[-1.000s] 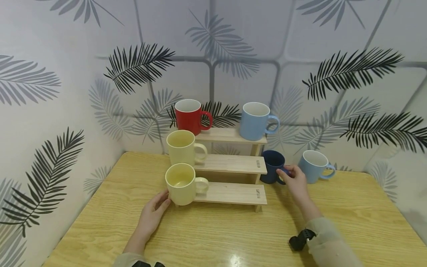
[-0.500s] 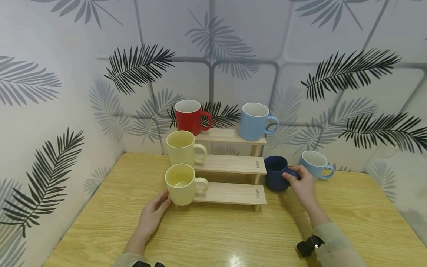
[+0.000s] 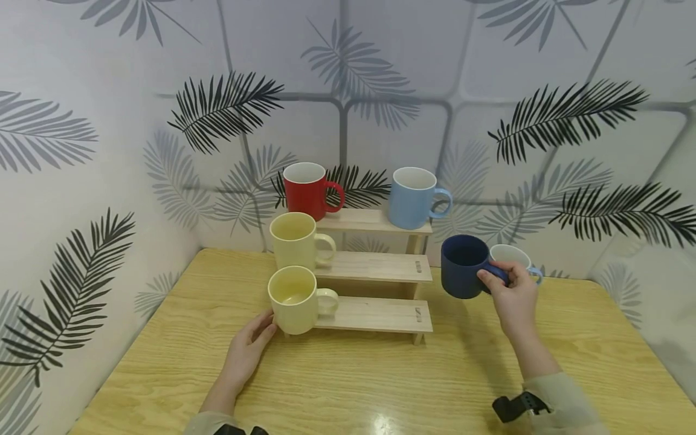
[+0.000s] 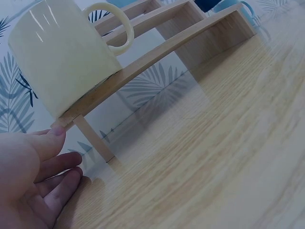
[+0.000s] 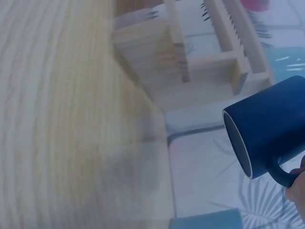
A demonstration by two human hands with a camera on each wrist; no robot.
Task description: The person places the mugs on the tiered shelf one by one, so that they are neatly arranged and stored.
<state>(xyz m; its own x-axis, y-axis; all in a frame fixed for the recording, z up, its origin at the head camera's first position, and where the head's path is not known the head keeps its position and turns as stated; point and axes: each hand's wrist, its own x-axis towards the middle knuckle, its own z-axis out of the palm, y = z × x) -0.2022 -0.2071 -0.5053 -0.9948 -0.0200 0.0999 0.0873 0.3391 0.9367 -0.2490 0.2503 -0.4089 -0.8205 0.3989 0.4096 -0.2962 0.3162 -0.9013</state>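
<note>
My right hand (image 3: 518, 299) grips a dark blue mug (image 3: 462, 269) by its handle, held above the table to the right of a three-tier wooden shelf (image 3: 375, 314). In the right wrist view the blue mug (image 5: 267, 126) appears at the right edge, with only fingertips (image 5: 298, 191) visible at its handle. My left hand (image 3: 249, 347) rests at the left end of the lowest tier, thumb (image 4: 58, 130) touching the board's corner and the other fingers loosely bent. Directly above it stands a pale yellow mug (image 3: 293, 308) on that tier.
Another yellow mug (image 3: 290, 241) stands on the middle tier. The top tier bears a red mug (image 3: 304, 196) and a light blue mug (image 3: 409, 202). Behind my right hand, a second light blue mug (image 3: 508, 254) sits on the wooden table (image 3: 348, 380), partly hidden. A patterned wall is behind.
My right hand has drawn the dark blue mug from beside the shelf toward the right and lifted it off the table. The left hand has stayed in place.
</note>
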